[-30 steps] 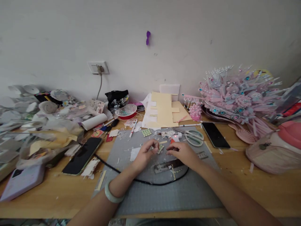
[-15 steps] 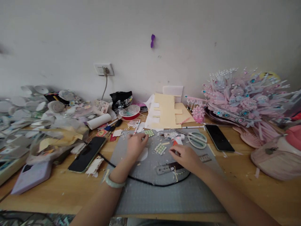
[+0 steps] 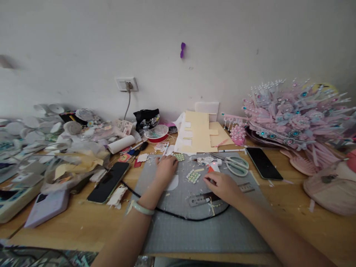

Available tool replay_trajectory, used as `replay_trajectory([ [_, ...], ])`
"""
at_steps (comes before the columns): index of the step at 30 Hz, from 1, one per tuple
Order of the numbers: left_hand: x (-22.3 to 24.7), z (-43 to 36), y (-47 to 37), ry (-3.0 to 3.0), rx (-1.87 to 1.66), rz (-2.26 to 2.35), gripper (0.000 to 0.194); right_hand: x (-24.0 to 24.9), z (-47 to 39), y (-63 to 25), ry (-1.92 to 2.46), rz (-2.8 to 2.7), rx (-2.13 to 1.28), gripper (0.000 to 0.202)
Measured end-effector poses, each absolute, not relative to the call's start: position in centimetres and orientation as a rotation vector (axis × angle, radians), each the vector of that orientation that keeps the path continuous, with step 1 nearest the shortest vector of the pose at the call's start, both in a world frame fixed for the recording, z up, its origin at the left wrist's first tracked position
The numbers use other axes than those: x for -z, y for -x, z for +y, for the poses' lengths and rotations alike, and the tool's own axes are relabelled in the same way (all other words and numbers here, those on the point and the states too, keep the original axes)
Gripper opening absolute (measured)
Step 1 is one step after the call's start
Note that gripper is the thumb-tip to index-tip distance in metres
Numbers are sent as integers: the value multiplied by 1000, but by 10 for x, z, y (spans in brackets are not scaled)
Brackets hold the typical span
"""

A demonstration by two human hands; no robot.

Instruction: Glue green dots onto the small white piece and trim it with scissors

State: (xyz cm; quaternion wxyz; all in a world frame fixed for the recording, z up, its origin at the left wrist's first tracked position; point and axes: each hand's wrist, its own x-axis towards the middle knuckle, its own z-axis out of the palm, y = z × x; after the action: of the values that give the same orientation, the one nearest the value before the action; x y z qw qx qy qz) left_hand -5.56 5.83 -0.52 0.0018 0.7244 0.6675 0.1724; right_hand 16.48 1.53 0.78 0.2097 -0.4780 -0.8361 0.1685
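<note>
My left hand lies low over the grey cutting mat, fingers stretched forward and holding nothing visible. Its fingertips are beside a green-and-white patterned piece and a white pen. A second such patterned piece lies flat between my hands. My right hand is closed, thumb and forefinger drawn together; what they hold, if anything, cannot be made out. Just beyond it is a white and orange glue gun with a red light, partly hidden by the hand. Below that hand lies a metal ruler.
Scissors and a black phone lie right of the mat; another phone lies left. A black cable curves across the mat. Cut yellow card leans at the back. Pink beaded ornaments crowd the right.
The view has shifted slightly to the left, so things appear further right. My left hand has flattened a little near the patterned piece. My right hand keeps nearly the same pose.
</note>
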Motion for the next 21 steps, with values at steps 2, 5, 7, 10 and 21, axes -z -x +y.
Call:
replay_trajectory([
  [2, 5, 59, 56, -2292, -564, 2119, 25, -8, 15, -163, 1326, -2327, -464, 23],
  [5, 5, 61, 60, -2202, -699, 2186, 22, -9, 13, -152, 1235, -2374, -434, 22],
  [7, 4, 63, 65, -2033, -856, 2180, 18, -9, 11, -139, 1121, -2465, -382, 21],
  [10, 2, 64, 75, -1686, -1148, 2023, 10, -11, 12, -113, 999, -2635, -312, 18],
  [21, -14, 56, 90, -1649, -1039, 1610, 13, -20, 63, -52, 1252, -1718, -1459, 23],
])
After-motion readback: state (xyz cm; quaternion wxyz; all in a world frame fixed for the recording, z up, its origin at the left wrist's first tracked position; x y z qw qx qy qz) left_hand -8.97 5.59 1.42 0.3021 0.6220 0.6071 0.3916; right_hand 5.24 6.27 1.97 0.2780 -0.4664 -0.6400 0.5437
